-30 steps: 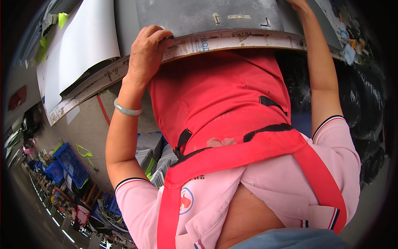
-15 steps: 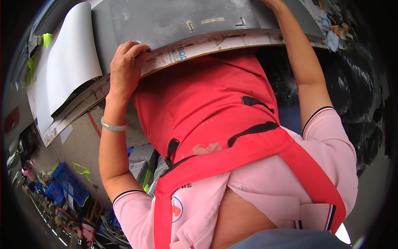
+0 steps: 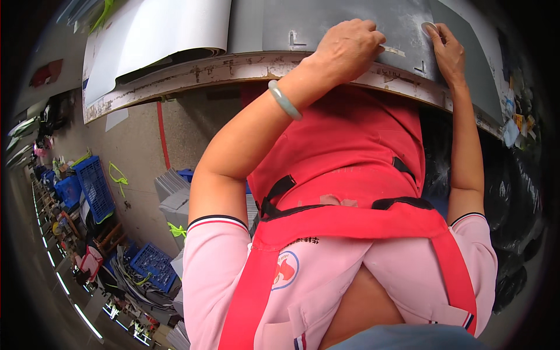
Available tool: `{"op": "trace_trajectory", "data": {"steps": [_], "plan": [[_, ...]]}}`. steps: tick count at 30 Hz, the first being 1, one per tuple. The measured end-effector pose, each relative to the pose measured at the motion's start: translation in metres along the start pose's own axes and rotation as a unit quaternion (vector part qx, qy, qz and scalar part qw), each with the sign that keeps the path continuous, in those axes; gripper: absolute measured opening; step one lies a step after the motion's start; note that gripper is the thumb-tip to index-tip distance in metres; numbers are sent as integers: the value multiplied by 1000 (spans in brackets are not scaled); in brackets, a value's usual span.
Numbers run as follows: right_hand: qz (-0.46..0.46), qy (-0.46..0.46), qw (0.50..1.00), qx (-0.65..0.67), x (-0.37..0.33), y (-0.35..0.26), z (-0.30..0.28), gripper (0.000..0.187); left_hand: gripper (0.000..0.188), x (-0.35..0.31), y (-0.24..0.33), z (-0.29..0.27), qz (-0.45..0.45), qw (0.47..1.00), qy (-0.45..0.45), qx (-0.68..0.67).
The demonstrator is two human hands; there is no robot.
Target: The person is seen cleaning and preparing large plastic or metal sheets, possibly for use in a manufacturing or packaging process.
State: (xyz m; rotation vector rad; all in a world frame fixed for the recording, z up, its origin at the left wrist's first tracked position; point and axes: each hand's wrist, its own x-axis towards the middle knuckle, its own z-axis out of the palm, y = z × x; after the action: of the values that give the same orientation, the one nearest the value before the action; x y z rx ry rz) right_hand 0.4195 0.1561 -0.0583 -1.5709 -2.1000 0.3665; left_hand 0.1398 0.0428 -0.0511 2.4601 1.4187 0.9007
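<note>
A dark grey sheet (image 3: 338,17) with L-shaped marks covers the bench in front of me. My left hand (image 3: 352,48) is over the sheet's near part, its fingers curled in; what they hold, if anything, is hidden. A short pale strip (image 3: 394,51) lies on the sheet just beyond its knuckles. Farther right, my right hand (image 3: 450,55) pinches a small, round, whitish disc (image 3: 429,27) against the sheet's right part. A rolled-over white sheet (image 3: 163,29) with a dark underside lies left of both hands.
The bench's worn white edge (image 3: 233,70) runs just in front of my red apron (image 3: 350,140). Black plastic bags (image 3: 513,192) stand at the right below the bench. Blue crates (image 3: 93,189) and grey stacked material (image 3: 175,195) are on the floor at the left.
My left hand has left the sheet's near edge and moved right across it, closer to my right hand. My right hand now shows with the disc. The view has shifted, showing more floor at the left.
</note>
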Motion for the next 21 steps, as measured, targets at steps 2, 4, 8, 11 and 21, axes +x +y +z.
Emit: {"op": "trace_trajectory", "data": {"steps": [2, 4, 8, 11, 21], "plan": [[-5, -1, 1000, -20, 2, 4, -8, 31, 16, 19, 3, 23, -16, 1000, 10, 23], [-14, -23, 996, 80, 3, 8, -10, 28, 11, 25, 2, 42, -27, 999, 20, 35], [11, -128, 968, 214, -24, -30, -16, 21, 17, 13, -17, 42, -49, 994, -18, 99], [21, -148, 981, 121, -53, -39, -37, 19, 25, 29, 17, 9, -69, 991, -67, 91], [-172, -132, 976, 28, -60, -38, -31, 17, 30, 21, 3, 42, -50, 991, 44, 117]]}}
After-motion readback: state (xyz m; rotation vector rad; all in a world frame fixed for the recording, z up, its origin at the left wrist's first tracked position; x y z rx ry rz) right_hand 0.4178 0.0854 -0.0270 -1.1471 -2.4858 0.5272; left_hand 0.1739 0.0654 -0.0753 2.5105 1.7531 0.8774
